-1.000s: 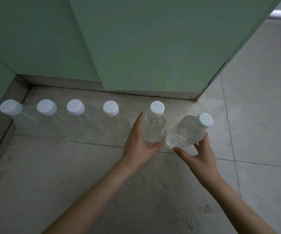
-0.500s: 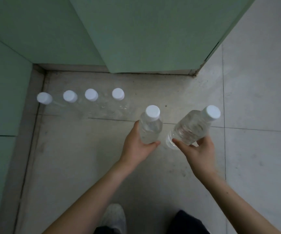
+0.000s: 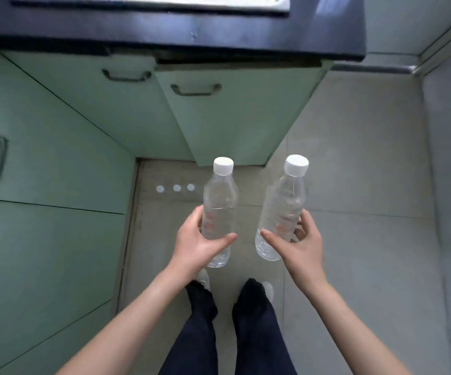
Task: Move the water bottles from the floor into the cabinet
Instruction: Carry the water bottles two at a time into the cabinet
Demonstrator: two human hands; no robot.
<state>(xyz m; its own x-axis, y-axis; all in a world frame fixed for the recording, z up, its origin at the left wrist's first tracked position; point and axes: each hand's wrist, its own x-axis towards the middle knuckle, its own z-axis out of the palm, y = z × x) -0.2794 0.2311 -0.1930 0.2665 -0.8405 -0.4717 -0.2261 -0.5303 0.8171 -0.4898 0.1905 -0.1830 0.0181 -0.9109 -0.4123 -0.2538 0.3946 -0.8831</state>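
Below, both bare forearms reach forward from the bottom edge, each hand raised in front of the body above the floor (image 3: 354,185); the left hand (image 3: 196,244) is turned palm inward, its fingers (image 3: 192,220) curled round the far side of the left bottle (image 3: 219,209) and the thumb lying across the near side low on the body, so the grasp is closed on it; the right hand (image 3: 300,247) mirrors this, thumb pointing inward across the lower part of the right bottle (image 3: 284,212) and the other digits wrapped behind it, clasping it likewise. Both bottles are clear plastic with white screw caps, filled with clear water, faint reddish marks showing on the lower half; the left one stands nearly upright, the right one leans with its cap tipped away to the right; they are held apart, not touching. Further down, three white caps (image 3: 177,188) in a row mark bottles standing on the floor near the foot of the green cabinet (image 3: 235,117), just left of the held left bottle; the cabinet doors, with dark handles, appear closed, under a dark surface (image 3: 192,25). Dark trouser legs (image 3: 200,334) and pale shoes show beneath the hands.
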